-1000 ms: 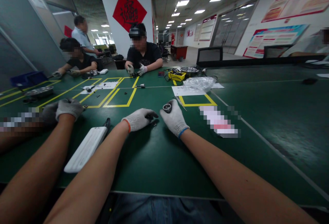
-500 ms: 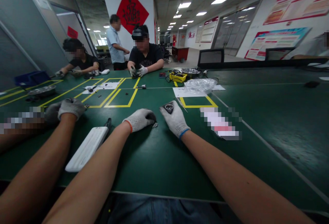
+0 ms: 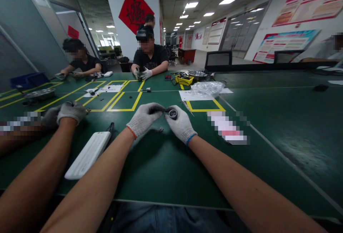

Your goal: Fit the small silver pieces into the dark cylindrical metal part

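My right hand (image 3: 180, 121), in a white work glove with a blue cuff, grips a round metal part (image 3: 173, 114). Its open ring-shaped end faces up, with a dark inside. My left hand (image 3: 146, 117), gloved with an orange cuff, is raised beside it, with dark fingertips pinched together close to the part. Whatever those fingertips hold is too small to make out. Below, between both hands, a little heap of small shiny metal pieces (image 3: 161, 129) lies on the green table (image 3: 160, 168).
A white power bank (image 3: 87, 156) with a black lead lies left of my left forearm. Beside it a co-worker's gloved hand (image 3: 71, 113) is busy. Tweezers (image 3: 187, 107), a plastic bag (image 3: 207, 89) and a yellow tray (image 3: 184, 80) lie farther off. Another gloved person (image 3: 150, 56) sits opposite.
My left hand has lifted from the small metal pieces up to the part in my right hand. Fewer pieces show in the heap. The standing person behind has moved right, behind the seated one.
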`<state>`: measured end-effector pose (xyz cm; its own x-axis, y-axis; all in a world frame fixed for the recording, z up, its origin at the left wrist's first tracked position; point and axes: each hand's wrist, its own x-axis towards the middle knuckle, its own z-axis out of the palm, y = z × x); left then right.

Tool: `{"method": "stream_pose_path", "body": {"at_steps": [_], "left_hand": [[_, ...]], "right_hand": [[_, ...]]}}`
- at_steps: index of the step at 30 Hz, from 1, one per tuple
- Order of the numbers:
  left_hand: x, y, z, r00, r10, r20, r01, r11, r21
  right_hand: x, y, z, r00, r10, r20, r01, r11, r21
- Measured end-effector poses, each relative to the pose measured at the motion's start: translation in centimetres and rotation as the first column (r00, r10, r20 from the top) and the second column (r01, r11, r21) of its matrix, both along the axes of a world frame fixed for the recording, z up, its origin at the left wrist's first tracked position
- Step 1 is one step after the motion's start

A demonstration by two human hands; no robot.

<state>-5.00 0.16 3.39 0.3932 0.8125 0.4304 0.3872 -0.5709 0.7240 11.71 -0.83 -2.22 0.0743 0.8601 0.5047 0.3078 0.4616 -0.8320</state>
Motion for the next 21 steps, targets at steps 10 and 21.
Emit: {"method": "stream_pose_path", "body": {"at_steps": [10,21], "left_hand": [[0.6,-0.9,0.6,0.994,-0.070,0.088,0.075,0.995,-0.060],[1.0,-1.5,0.8,0.997,-0.076,0.034,0.077,0.997,-0.029]], "right_hand": [[-0.2,-0.9,0.8,0.966,-0.122,0.229,0.093,0.987,0.135],[-0.3,-1.2,0.8,0.982,-0.070,0.178,0.044,0.988,0.146]]}}
